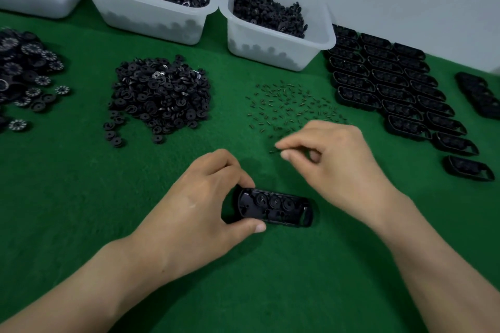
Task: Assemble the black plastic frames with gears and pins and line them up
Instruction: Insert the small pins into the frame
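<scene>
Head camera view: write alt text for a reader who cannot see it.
A person's left hand grips a black plastic frame with gears seated in it on green felt, while the right hand pinches a small pin from the scattered pins. Beyond lie gear piles, white bins and rows of frames.

The left hand (200, 205) hid the frame's (278, 207) left end. The gear pile (24, 73) and far frame stack (481, 97) were cut off at the edges. Whether the right hand (332, 154) pinched anything was too small to tell.
</scene>
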